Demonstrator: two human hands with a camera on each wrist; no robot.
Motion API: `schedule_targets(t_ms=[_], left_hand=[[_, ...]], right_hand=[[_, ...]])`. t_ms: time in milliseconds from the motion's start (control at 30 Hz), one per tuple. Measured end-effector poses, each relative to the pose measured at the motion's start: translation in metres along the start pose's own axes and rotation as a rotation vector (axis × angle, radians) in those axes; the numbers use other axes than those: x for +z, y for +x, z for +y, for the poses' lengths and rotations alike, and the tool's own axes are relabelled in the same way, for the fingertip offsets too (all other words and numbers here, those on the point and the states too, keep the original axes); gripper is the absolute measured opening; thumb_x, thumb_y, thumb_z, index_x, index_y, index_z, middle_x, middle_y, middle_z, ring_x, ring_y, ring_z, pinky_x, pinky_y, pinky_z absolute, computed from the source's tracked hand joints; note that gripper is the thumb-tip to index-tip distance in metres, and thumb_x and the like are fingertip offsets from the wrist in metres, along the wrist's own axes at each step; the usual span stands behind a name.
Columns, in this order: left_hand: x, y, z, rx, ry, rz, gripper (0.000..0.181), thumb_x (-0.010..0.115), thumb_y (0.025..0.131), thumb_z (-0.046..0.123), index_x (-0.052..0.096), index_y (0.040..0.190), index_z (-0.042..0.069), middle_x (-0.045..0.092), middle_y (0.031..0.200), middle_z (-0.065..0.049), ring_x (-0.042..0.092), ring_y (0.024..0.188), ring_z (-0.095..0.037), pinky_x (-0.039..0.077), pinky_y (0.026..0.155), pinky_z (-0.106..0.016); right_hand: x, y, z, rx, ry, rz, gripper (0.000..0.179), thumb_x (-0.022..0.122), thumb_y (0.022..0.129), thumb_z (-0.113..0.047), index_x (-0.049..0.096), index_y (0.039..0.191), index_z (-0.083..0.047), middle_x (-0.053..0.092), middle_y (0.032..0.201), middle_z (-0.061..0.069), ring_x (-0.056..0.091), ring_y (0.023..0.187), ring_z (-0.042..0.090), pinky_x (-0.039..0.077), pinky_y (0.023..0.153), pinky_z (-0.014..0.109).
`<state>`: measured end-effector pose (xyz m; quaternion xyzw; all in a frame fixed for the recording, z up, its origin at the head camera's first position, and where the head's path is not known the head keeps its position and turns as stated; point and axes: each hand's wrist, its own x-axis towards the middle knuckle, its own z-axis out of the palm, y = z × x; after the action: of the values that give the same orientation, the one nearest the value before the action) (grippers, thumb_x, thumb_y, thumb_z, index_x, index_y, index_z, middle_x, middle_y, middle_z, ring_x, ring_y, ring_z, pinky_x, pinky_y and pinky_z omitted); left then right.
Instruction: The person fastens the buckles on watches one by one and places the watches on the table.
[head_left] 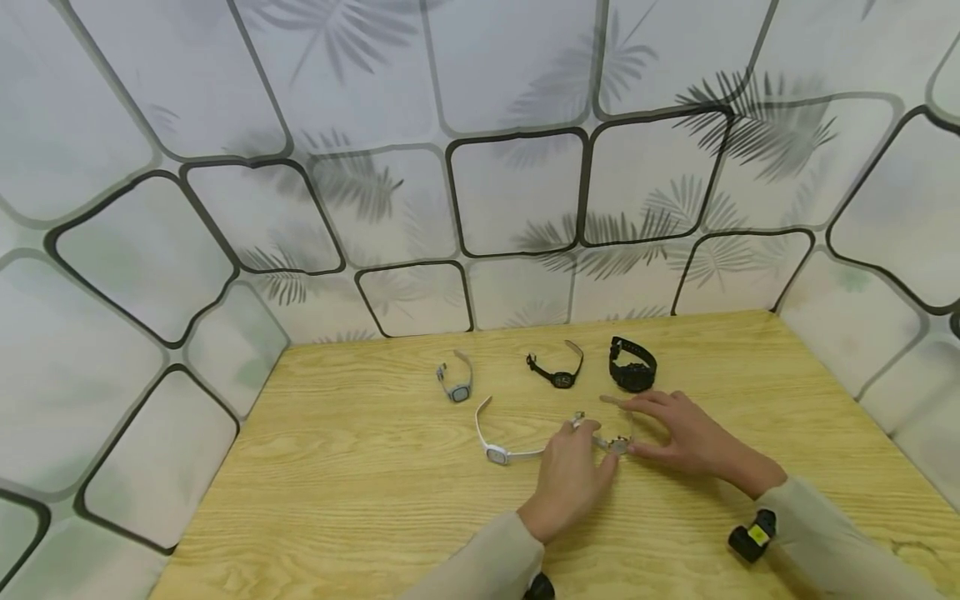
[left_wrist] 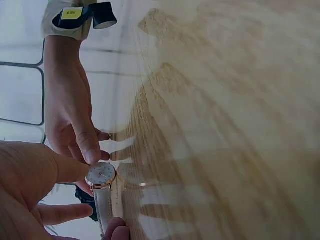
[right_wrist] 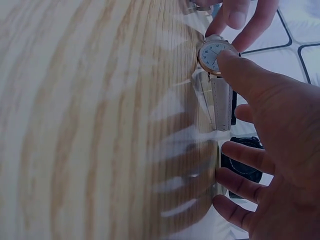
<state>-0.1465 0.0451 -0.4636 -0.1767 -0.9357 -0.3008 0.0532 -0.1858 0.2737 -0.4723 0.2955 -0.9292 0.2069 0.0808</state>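
A wristwatch with a round white dial, gold-coloured rim and pale strap [head_left: 618,445] lies on the table between both hands. In the left wrist view its dial [left_wrist: 101,174] faces the camera. My left hand [head_left: 570,475] holds the watch by one side, its fingers at the strap and its thumb beside the case. My right hand [head_left: 686,437] touches the watch with its thumb against the dial's edge [right_wrist: 212,52], the other fingers spread apart. One right finger reaches the strap's far end. Just left of my left hand is a white watch [head_left: 497,455], its strap partly hidden behind that hand.
Behind the hands lie a grey-blue watch [head_left: 460,392], a small black watch [head_left: 562,380] and a bulky black watch [head_left: 633,377]. All rest on a wooden table [head_left: 337,492]. Patterned fabric walls [head_left: 517,192] stand at its back and sides.
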Motion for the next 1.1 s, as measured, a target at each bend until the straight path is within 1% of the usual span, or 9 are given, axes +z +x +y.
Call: schedule_targets(t_ms=[167,300,400,533,667,833,933,1100], left_hand=[[0.003,0.005,-0.002,0.022,0.031,0.009,0.032,0.075,0.096,0.03,0.075,0.119,0.008,0.072,0.107,-0.007,0.068,0.092,-0.017,0.057,0.075,-0.026],[0.004,0.009,-0.001,0.003,0.046,-0.016,0.027,0.076,0.095,0.029,0.078,0.115,0.011,0.071,0.104,-0.004,0.066,0.088,-0.014,0.055,0.071,-0.022],[0.005,0.011,-0.001,-0.018,0.065,-0.037,0.023,0.076,0.095,0.029,0.079,0.111,0.013,0.071,0.103,-0.001,0.065,0.086,-0.012,0.054,0.069,-0.021],[0.006,0.015,-0.001,-0.023,0.077,-0.048,0.02,0.076,0.095,0.03,0.08,0.106,0.014,0.071,0.099,0.001,0.064,0.086,-0.012,0.054,0.07,-0.022],[0.008,0.018,-0.003,-0.012,0.097,-0.05,0.017,0.077,0.095,0.029,0.081,0.103,0.015,0.071,0.097,0.002,0.065,0.085,-0.011,0.054,0.071,-0.022],[0.009,0.021,-0.005,0.001,0.124,-0.061,0.014,0.079,0.093,0.029,0.081,0.102,0.018,0.07,0.096,0.004,0.064,0.084,-0.011,0.053,0.07,-0.021],[0.009,0.021,-0.005,0.003,0.124,-0.067,0.012,0.08,0.093,0.027,0.081,0.102,0.019,0.07,0.095,0.005,0.064,0.082,-0.01,0.053,0.068,-0.02],[0.01,0.022,-0.006,0.01,0.109,-0.055,0.01,0.08,0.092,0.024,0.081,0.099,0.017,0.069,0.092,0.004,0.064,0.078,-0.01,0.052,0.065,-0.019]], right_hand=[[0.0,0.001,0.0,0.001,-0.004,-0.009,0.057,0.082,0.089,-0.04,0.067,0.136,-0.012,0.064,0.132,0.011,0.059,0.108,0.033,0.05,0.087,0.055],[0.001,0.001,0.002,-0.006,-0.014,-0.014,0.056,0.081,0.089,-0.04,0.067,0.136,-0.012,0.064,0.132,0.01,0.059,0.106,0.031,0.05,0.086,0.053],[0.003,0.001,0.003,-0.009,-0.017,-0.008,0.055,0.081,0.089,-0.04,0.068,0.135,-0.012,0.065,0.131,0.01,0.059,0.106,0.03,0.049,0.085,0.052],[0.004,0.0,0.003,0.001,-0.018,-0.004,0.056,0.081,0.089,-0.04,0.068,0.135,-0.011,0.064,0.132,0.011,0.057,0.104,0.029,0.049,0.084,0.051],[0.006,0.0,0.002,0.017,-0.029,-0.007,0.054,0.081,0.089,-0.04,0.069,0.133,-0.01,0.064,0.132,0.011,0.057,0.105,0.03,0.049,0.085,0.052],[0.008,0.0,0.002,0.019,-0.038,0.006,0.048,0.081,0.089,-0.039,0.073,0.127,-0.01,0.065,0.131,0.01,0.055,0.103,0.029,0.049,0.084,0.05],[0.009,0.001,0.002,0.015,-0.036,0.018,0.045,0.082,0.089,-0.038,0.074,0.123,-0.01,0.066,0.129,0.009,0.054,0.101,0.027,0.048,0.082,0.049],[0.01,0.001,0.002,0.022,-0.034,0.027,0.045,0.082,0.089,-0.039,0.074,0.123,-0.009,0.067,0.127,0.007,0.054,0.1,0.025,0.048,0.082,0.048]])
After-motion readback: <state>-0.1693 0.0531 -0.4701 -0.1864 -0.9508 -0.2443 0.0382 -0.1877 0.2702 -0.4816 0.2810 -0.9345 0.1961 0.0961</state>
